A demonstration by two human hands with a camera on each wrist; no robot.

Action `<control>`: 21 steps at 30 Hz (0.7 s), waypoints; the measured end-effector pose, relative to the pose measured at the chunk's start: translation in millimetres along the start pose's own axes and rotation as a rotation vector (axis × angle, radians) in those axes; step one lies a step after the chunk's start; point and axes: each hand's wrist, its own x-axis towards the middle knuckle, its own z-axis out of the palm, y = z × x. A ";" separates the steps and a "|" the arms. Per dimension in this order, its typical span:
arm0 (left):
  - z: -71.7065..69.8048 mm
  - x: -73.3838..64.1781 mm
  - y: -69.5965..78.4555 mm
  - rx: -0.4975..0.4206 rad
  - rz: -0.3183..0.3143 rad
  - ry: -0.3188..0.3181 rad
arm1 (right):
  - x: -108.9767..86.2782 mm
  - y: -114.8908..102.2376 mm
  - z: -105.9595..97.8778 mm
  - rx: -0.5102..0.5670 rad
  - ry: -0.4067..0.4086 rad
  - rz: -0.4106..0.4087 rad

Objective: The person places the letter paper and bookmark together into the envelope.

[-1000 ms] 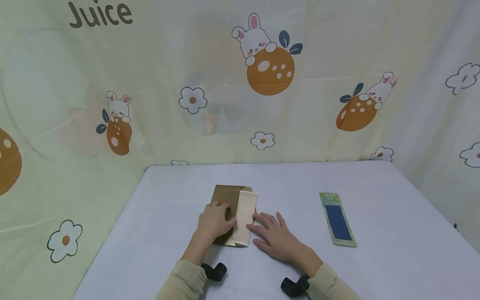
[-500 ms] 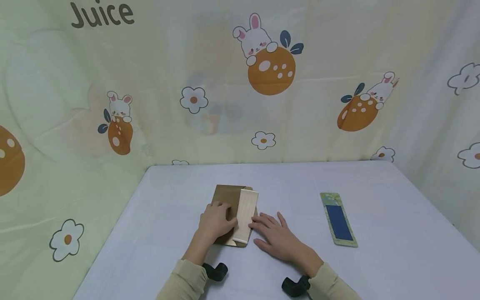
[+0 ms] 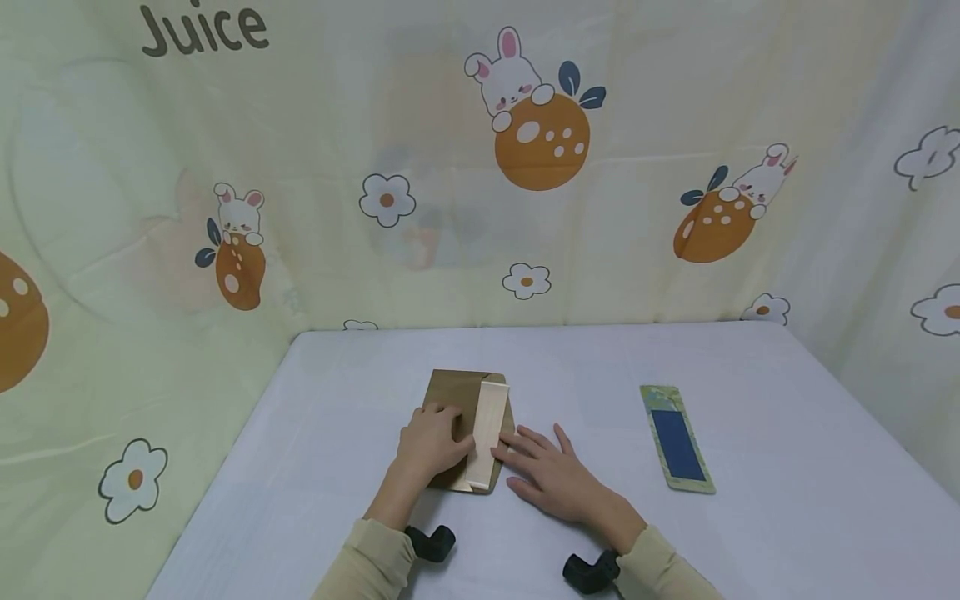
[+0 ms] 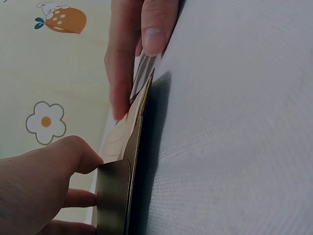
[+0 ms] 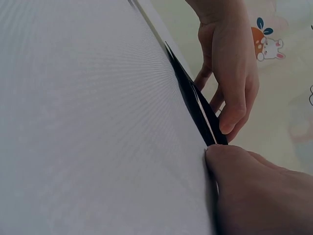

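A brown card folder [image 3: 456, 387] lies flat on the table, with a pale cream strip [image 3: 491, 417] bearing faint lines along its right side. My left hand [image 3: 430, 443] rests over the brown part, bent fingertips pressing on it and the thumb at the strip's left edge. In the left wrist view, thumb and fingers touch the top of the brown card [image 4: 112, 191]. My right hand [image 3: 561, 482] lies to the right, fingers spread, with fingertips at the strip's right edge. Its thumb [image 5: 222, 154] sits low beside the card's near edge in the right wrist view.
A flat green packet [image 3: 660, 398] with a dark blue panel lies to the right on the white tablecloth [image 3: 780, 467]. Black wrist cameras [image 3: 432, 544] stick out inward below both sleeves. A printed curtain [image 3: 450, 108] hangs behind the table.
The cream strip shifts slightly right, then back left, and shows narrower now, with more brown at its right. My right fingertips follow it a little; my left hand stays nearly still.
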 end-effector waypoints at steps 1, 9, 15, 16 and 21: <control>0.1 0.0 -0.1 0.000 0.001 0.001 | 0.0 0.2 0.5 0.008 0.005 0.005; 0.7 0.3 -0.6 -0.007 -0.005 -0.002 | -0.2 0.6 0.5 0.049 0.051 0.018; -0.1 -0.2 0.5 -0.016 -0.003 0.000 | 0.9 1.2 1.1 0.043 0.033 0.018; -0.6 -0.5 0.8 -0.018 -0.004 0.000 | 1.2 1.1 1.1 0.043 0.027 0.018; -0.6 -0.2 0.1 -0.011 -0.006 -0.006 | 3.1 0.0 1.7 0.039 0.015 0.018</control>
